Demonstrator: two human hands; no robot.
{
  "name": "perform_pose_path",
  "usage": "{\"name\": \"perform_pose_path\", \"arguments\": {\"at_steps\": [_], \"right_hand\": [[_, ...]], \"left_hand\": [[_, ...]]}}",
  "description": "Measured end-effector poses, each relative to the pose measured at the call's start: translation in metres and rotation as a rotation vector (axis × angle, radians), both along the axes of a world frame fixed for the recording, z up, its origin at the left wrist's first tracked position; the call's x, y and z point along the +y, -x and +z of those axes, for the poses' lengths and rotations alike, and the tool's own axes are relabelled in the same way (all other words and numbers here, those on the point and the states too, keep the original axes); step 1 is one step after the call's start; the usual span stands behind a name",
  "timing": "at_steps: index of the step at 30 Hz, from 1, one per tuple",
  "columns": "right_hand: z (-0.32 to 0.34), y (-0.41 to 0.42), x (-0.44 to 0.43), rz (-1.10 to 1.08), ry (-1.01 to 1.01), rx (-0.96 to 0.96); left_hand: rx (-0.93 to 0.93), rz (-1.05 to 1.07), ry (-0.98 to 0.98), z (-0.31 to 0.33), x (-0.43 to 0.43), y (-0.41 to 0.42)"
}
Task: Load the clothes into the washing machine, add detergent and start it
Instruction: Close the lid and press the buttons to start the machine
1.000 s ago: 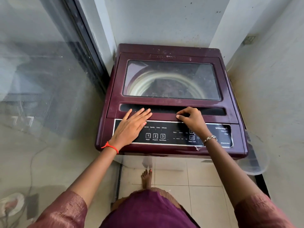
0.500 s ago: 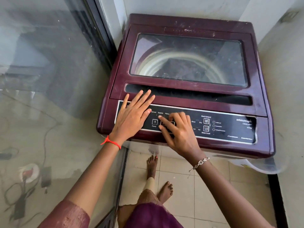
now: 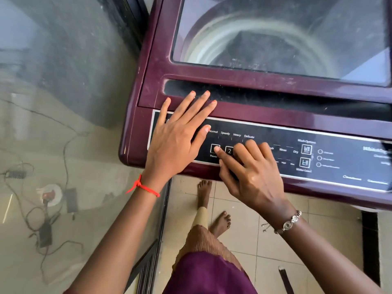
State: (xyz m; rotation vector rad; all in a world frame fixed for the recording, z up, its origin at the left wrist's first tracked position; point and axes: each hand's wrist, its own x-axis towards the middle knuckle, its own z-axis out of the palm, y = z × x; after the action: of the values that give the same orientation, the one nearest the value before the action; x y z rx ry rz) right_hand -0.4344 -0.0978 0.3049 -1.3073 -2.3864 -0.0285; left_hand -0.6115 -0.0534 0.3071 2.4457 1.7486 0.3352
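Purple cloth of my garment (image 3: 210, 274) filled the bottom centre of the frame, with my bare feet (image 3: 214, 209) on the pale floor tiles (image 3: 244, 240) just above it. My left hand (image 3: 178, 136) lay flat, fingers spread, holding nothing, its palm on the left end of the black control panel (image 3: 318, 164) and its fingertips reaching up onto the maroon ledge under the lid; a red thread (image 3: 144, 187) circled that wrist. My right hand (image 3: 252, 175), with a beaded bracelet (image 3: 290, 222) at the wrist, was loosely curled, gripping nothing, its index finger stretched out left so the tip touched the square Power button (image 3: 215, 148) at the centre of the frame. Half a second earlier that finger had been further right, over the numbered buttons; a second earlier the same hand had been up at the lid's handle recess (image 3: 275, 98), and my left hand had kept its place throughout. The view had also closed in, so the washing machine (image 3: 135, 128) now ran off the right and top edges. Its glass lid (image 3: 275, 35) was shut, upper right, with the pale drum rim showing through; whether clothes lay inside I could not tell. Cables (image 3: 42, 219) showed through the glass door (image 3: 63, 81) at left.
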Motion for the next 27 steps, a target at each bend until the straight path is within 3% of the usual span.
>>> {"name": "perform_pose_path", "arguments": {"at_steps": [9,12,16,19,27], "right_hand": [[-0.008,0.007,0.002,-0.033,-0.113,-0.039],[-0.009,0.002,-0.001,-0.036,-0.067,0.182],[-0.003,-0.002,-0.005,-0.218,0.053,0.577],[0.004,-0.007,-0.005,-0.358,0.066,0.754],[0.004,-0.051,-0.007,-0.543,-0.083,0.691]], "left_hand": [[-0.016,0.013,0.027,0.002,0.001,0.000],[-0.039,0.020,0.027,0.003,0.001,0.000],[-0.063,0.025,0.022,0.004,0.001,0.000],[-0.082,0.022,0.022,0.004,0.000,-0.001],[-0.071,0.024,0.014,0.005,0.001,-0.002]]}}
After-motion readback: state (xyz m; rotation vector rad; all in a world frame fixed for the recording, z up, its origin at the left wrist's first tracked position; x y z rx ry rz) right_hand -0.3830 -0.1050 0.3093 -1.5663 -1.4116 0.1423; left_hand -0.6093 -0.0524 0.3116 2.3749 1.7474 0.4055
